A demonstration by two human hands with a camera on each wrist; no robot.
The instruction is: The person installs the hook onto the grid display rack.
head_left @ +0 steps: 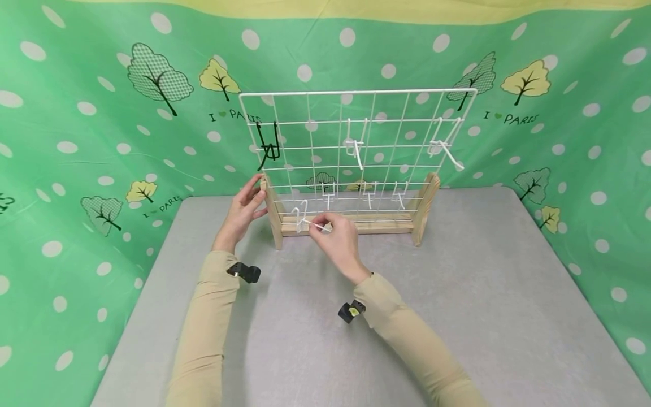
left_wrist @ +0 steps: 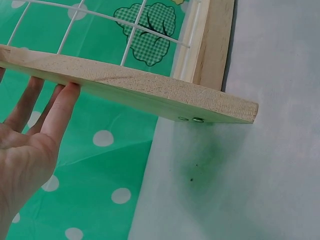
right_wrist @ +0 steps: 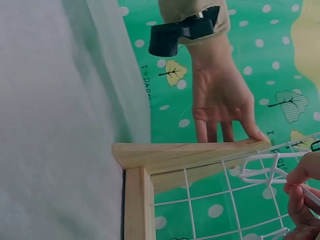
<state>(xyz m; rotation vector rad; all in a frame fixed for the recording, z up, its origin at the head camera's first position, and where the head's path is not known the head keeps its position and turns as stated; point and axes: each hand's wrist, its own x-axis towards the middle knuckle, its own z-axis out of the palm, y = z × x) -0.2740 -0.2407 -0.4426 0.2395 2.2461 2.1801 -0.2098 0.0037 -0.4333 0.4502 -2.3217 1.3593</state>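
Note:
A white wire grid rack [head_left: 356, 90] stands upright between two wooden side panels. My left hand [head_left: 245, 212] touches the outer face of the left side panel [head_left: 273, 217] near its top; the left wrist view shows its fairly straight fingers [left_wrist: 61, 112] against the wood. My right hand [head_left: 337, 240] pinches the prong of a white wire display hook [head_left: 299, 219] between thumb and fingertips. The hook's double-loop back faces the lower left of the grid, overlapping it in the head view. In the right wrist view the hook [right_wrist: 272, 172] shows in front of the wires.
A black hook [head_left: 270, 150] hangs at the grid's upper left. White hooks hang at upper middle [head_left: 353, 147] and upper right [head_left: 440, 148], with several smaller ones [head_left: 369, 196] lower down. A wooden crossbar joins the panels. Behind the grey table [head_left: 483, 271] hangs a green dotted cloth [head_left: 381, 51].

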